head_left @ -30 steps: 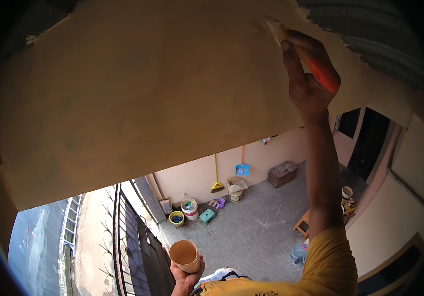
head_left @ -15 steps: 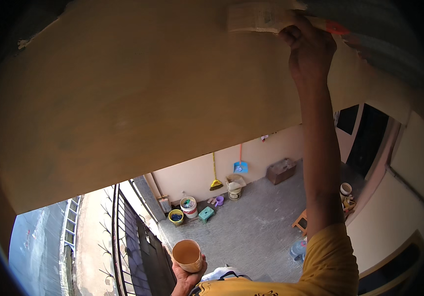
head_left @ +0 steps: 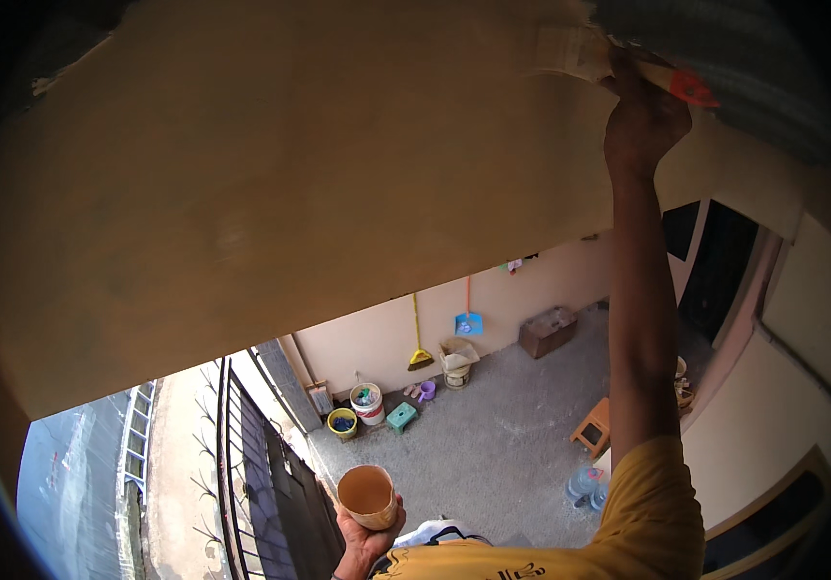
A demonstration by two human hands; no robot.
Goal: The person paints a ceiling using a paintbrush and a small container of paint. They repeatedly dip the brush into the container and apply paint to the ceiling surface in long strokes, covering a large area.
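My right hand (head_left: 649,116) is raised high at the upper right, closed around the handle of a wide flat paintbrush (head_left: 572,52). The brush's bristles point left and lie against the tan painted panel (head_left: 241,193) above me; the handle's red end sticks out to the right of the hand. Low in front of me, my left hand (head_left: 367,543) holds a paint cup (head_left: 367,495) upright, its open mouth facing up. The cup is tan inside, with paint smears on its outer wall. Dim light blurs the fingers on the brush.
Far below is a grey floor (head_left: 502,425) with buckets (head_left: 368,404), a green stool (head_left: 402,417), an orange stool (head_left: 591,427), water bottles (head_left: 584,486) and a brown box (head_left: 548,332). A black spiked railing (head_left: 232,464) runs at the left. A broom (head_left: 419,358) leans on the wall.
My right hand has moved right and slightly down, drawing the brush along the panel toward the right edge. The left hand and cup have hardly moved.
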